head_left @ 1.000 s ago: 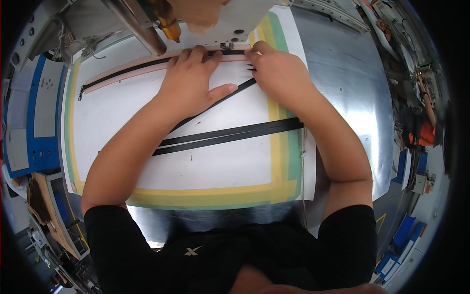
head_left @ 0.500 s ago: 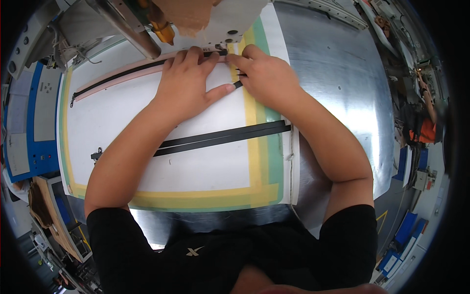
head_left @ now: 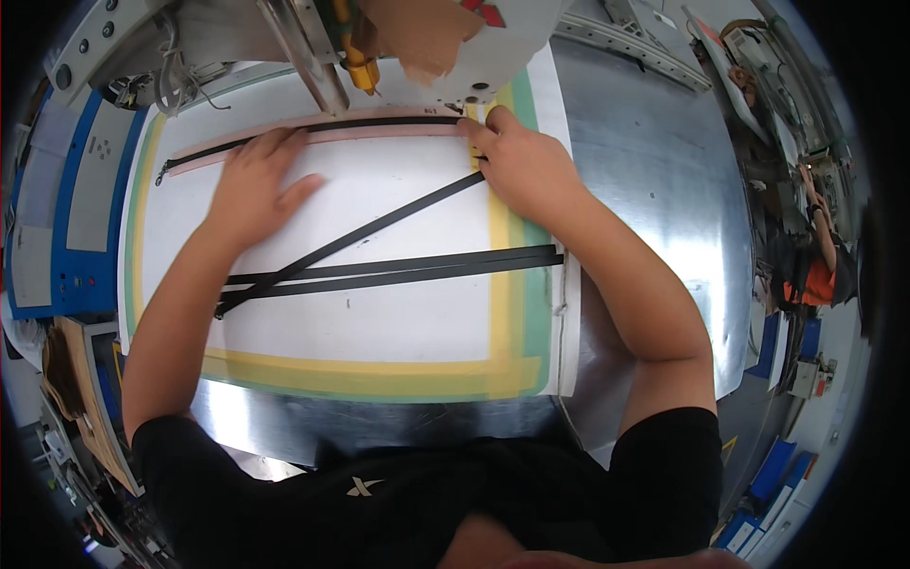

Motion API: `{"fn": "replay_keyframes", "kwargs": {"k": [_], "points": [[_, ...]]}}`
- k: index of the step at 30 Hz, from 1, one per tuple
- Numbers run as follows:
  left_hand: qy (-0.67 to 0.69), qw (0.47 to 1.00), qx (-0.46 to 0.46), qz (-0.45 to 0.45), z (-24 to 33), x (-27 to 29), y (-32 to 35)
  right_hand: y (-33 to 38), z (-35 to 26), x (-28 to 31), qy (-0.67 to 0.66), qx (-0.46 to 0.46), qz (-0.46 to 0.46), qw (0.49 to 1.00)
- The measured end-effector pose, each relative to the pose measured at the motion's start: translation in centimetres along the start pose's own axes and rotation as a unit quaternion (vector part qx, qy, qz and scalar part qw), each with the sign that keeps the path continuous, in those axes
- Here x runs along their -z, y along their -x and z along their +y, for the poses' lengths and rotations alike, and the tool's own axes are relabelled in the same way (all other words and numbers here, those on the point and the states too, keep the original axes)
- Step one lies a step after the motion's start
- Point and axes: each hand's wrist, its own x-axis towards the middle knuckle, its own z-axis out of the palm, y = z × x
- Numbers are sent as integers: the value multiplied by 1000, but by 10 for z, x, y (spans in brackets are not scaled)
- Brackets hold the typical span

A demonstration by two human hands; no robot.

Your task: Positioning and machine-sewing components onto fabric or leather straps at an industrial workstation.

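Observation:
A long black zipper (head_left: 379,123) lies along a pink strip (head_left: 374,135), with a dark metal pull (head_left: 161,174) at its left end. My left hand (head_left: 256,190) rests flat with its fingertips on this zipper, thumb spread away. At the zipper's right end, my right hand (head_left: 521,161) presses with its index finger and thumb. From under its curled fingers a second black zipper (head_left: 379,224) runs diagonally down to the left. This one crosses a pair of black zipper strips (head_left: 427,271) lying nearer to me. My left forearm partly hides their left ends.
A white board (head_left: 417,327) edged with yellow and green tape lies on a metal table (head_left: 654,190). Above the far edge hang a yellow-brass nozzle (head_left: 362,74) and a metal rod (head_left: 318,81). A blue machine cabinet (head_left: 76,218) stands left. Another person (head_left: 817,275) is at the far right.
My left hand has slid left along the zipper, away from my right hand, which stays at the right end. The diagonal zipper now shows in full view. The whole view has shifted slightly.

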Motion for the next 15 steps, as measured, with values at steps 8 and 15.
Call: {"fn": "replay_keyframes", "kwargs": {"k": [8,15], "points": [[-28,997,64,34,-150,-12,82,8,-11,16,31,-62,-49,996],[-20,997,41,67,-128,-12,71,18,3,37,-4,-152,-51,987]]}}
